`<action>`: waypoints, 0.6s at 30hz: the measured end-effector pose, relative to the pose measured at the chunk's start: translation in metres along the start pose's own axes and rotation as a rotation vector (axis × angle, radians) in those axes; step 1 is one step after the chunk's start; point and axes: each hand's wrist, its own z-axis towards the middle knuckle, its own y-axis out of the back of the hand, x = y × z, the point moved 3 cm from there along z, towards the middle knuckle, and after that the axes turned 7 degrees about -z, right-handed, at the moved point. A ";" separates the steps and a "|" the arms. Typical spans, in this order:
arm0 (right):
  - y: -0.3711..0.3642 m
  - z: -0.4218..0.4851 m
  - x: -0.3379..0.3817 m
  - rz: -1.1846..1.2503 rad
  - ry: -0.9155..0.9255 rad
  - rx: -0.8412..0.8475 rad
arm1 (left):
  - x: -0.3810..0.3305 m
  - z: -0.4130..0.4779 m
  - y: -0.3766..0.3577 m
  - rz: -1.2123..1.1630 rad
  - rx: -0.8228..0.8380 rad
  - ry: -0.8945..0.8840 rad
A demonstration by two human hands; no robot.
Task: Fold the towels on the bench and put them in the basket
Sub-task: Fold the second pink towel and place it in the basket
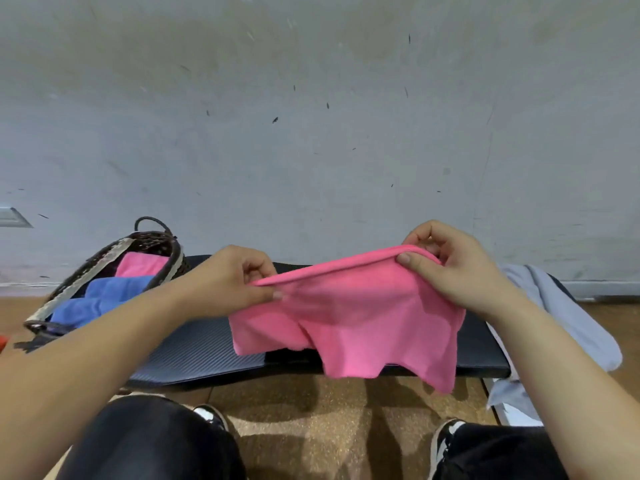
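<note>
Faces a dark, ribbed bench [194,355] set close to a pale grey wall [311,116] flecked with small dark marks. Holds a pink towel [353,317] up in the air over the middle of the bench, top hem stretched into a shallow arch, lower edge hanging uneven past the bench's front rim. Pinches the hem with the left hand [239,282] at the towel's 10 o'clock corner, thumb and curled fingers closed on the cloth. Grips the hem with the right hand [450,268] at 2 o'clock, thumb in front, fingers curled behind.

At the bench's 9 o'clock end, a dark woven basket [86,276] with pale trim and a loop handle. Inside it, blue towels [104,296] toward the front and a second pink towel [142,263] behind them. At 3 o'clock, draped over the bench end and down toward the floor, a grey cloth [561,306].

Below, at 6 o'clock, brown speckled floor [294,417] crossed by shadows, with black trouser legs [149,441] and black-and-white shoes [211,415] at the near edge.
</note>
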 end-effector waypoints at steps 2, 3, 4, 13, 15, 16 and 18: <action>0.008 -0.007 0.008 0.121 0.007 0.017 | 0.009 -0.013 0.011 0.007 -0.010 0.018; 0.015 -0.009 0.010 0.181 0.008 0.005 | 0.014 -0.018 0.017 -0.012 -0.016 0.034; 0.020 -0.010 0.011 0.221 0.008 -0.013 | 0.019 -0.022 0.023 -0.053 -0.022 0.051; -0.038 0.036 -0.047 -0.325 0.009 0.006 | 0.082 0.017 0.022 0.072 -0.063 0.161; -0.056 0.053 -0.073 -0.406 -0.061 0.015 | 0.108 0.036 0.013 0.127 -0.048 0.224; -0.066 0.060 -0.082 -0.448 -0.086 0.017 | 0.122 0.046 0.009 0.142 -0.038 0.265; -0.086 0.073 -0.097 -0.510 -0.136 0.030 | 0.150 0.067 0.002 0.173 -0.028 0.337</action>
